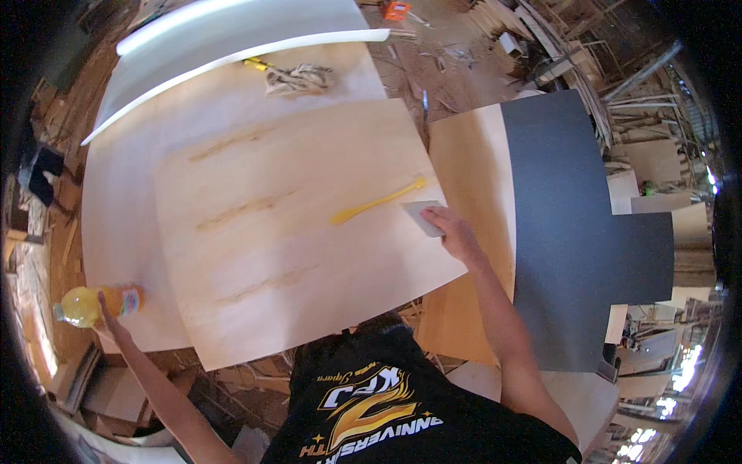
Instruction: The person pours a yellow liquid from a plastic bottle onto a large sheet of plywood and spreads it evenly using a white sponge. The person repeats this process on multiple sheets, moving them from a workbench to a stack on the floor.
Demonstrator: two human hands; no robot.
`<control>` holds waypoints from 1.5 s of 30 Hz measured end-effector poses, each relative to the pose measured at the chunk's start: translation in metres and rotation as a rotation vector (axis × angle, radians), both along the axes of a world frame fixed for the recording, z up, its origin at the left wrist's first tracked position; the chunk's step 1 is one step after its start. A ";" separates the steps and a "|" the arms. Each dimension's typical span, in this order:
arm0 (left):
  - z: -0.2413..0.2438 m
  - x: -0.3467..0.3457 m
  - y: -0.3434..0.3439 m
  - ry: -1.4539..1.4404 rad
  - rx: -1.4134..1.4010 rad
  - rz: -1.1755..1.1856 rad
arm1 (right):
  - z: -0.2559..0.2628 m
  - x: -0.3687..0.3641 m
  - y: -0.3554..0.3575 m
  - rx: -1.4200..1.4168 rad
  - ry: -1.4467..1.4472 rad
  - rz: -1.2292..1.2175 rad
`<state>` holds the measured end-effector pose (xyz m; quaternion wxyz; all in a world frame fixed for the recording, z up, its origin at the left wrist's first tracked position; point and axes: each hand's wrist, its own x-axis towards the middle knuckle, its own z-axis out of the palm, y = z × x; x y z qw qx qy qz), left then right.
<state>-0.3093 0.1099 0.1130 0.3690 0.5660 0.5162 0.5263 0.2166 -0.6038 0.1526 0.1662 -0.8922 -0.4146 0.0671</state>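
Out at the left edge of the panels, my left hand (110, 326) grips a clear plastic bottle (81, 306) of yellow liquid, tipped on its side. A flat grey scraper (428, 219) is held in my right hand (458, 232), low over the right side of a pale plywood sheet (278, 174). Just beyond the scraper, a streak of yellow glue-like liquid (377, 201) runs slantwise across the wood. Several brownish smears (249, 209) mark the sheet farther left.
A crumpled rag (298, 79) and a yellow-handled tool (255, 62) lie at the far side. Behind them is a curled white sheet (232, 26). Dark grey panels (562, 232) stand to the right. Another person (43, 168) is at far left. Debris covers the floor (435, 69).
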 end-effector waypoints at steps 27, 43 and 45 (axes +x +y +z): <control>-0.077 0.213 -0.594 -0.093 -0.272 -0.058 | -0.050 0.144 -0.024 -0.084 -0.162 0.569; -0.101 0.307 -0.689 -0.295 -1.009 -0.250 | -0.024 0.231 -0.068 -0.255 -0.230 1.033; -0.107 0.307 -0.692 -0.321 -1.001 -0.226 | -0.021 0.255 -0.087 -0.370 -0.099 1.039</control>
